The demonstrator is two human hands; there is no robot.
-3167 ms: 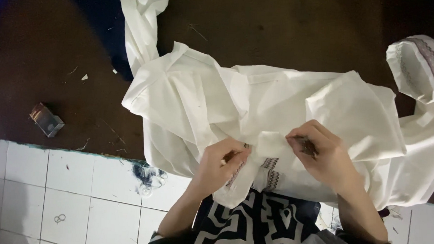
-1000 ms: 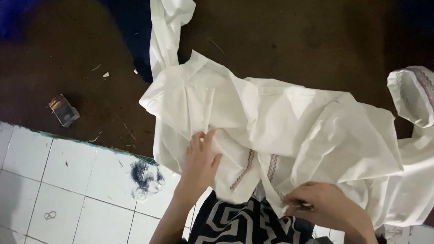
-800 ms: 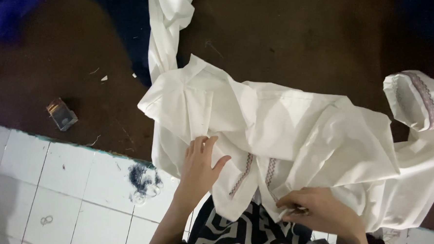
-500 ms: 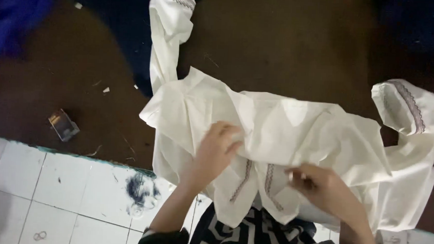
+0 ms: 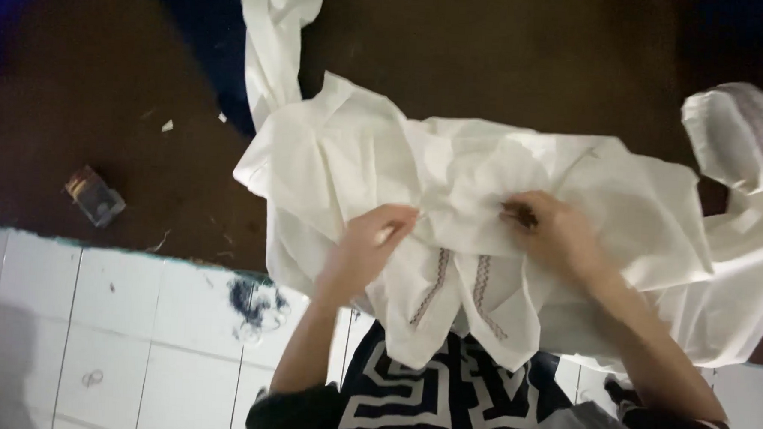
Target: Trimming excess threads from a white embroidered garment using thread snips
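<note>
You are partway through spreading the white embroidered garment [image 5: 485, 202] out on the dark brown surface [image 5: 508, 57]: your left hand [image 5: 367, 244] pinches a fold near its middle, and your right hand [image 5: 552, 235] is closed on the cloth beside it. Next, judging by the bunching, you need an outward pull to flatten the thin, creased cotton-like fabric, whose stitched bands hang over the white tiled edge [image 5: 137, 315].

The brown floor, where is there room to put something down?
Bare brown floor lies above the white garment, between its long sleeve and the embroidered cuff. More lies left, around the small box. The white tiles are mostly bare. It is crowded where the left hand and right hand grip the cloth.
</note>
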